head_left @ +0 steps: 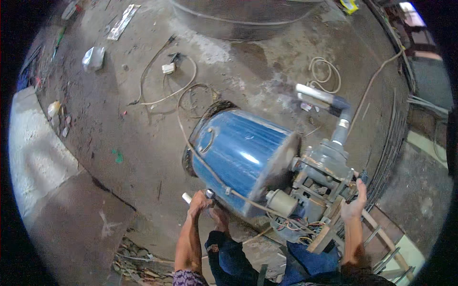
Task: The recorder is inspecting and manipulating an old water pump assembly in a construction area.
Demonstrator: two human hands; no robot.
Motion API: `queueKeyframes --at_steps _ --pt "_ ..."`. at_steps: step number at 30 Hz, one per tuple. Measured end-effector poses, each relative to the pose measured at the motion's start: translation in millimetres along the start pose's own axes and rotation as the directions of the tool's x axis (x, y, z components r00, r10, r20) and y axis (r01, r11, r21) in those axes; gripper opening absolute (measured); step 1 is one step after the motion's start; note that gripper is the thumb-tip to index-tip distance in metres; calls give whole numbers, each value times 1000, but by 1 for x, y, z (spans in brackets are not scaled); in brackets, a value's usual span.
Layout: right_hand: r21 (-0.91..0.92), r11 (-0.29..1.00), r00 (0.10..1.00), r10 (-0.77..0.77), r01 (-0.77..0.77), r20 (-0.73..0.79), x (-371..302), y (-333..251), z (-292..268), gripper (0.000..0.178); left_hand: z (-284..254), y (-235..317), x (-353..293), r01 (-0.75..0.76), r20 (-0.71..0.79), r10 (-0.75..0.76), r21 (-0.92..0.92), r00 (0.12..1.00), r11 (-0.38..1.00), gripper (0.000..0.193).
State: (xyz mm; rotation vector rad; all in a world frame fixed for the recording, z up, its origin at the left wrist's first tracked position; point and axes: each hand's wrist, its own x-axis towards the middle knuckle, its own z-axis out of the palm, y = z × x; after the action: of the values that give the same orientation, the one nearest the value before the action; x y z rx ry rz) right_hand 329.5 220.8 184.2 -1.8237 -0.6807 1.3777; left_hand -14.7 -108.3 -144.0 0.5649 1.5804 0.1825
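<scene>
A blue cylindrical tank (238, 150) lies on its side on the floor, with a grey water pump (329, 162) and its motor (281, 202) mounted at its right end. My left hand (199, 202) is closed around a short white pipe (186, 197) beside the tank's near edge. A dark round fitting (210, 193) shows next to that hand's fingers. My right hand (354, 205) grips the pump's right edge, with some fingers hidden behind it. From the pump rises a grey pipe (342, 126) with an elbow and a white end piece (312, 93).
A cable (210, 171) runs across the tank to loose wires (305, 229) by the motor. Other cords (174, 95) lie on the dirty floor. A large round vessel (248, 21) stands at the far side. Metal rods (384, 143) lie along the right.
</scene>
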Motion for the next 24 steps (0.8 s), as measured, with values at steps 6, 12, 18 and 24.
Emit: queueKeyframes --at_steps 6,12,18,24 --pt "-41 997 997 -68 66 -43 -10 -1 9 40 -18 6 1 67 -120 -54 103 991 992 45" --pt "-29 998 993 57 -60 -104 -25 -16 34 49 -46 31 -8 121 -106 -101 206 989 971 51" --pt "14 968 959 250 -251 -135 19 16 5 50 -35 26 -5 52 -119 -26 229 993 972 72" --pt "-12 962 956 272 -274 -107 54 47 -61 54 -30 44 -5 130 -286 -59 237 957 963 57"
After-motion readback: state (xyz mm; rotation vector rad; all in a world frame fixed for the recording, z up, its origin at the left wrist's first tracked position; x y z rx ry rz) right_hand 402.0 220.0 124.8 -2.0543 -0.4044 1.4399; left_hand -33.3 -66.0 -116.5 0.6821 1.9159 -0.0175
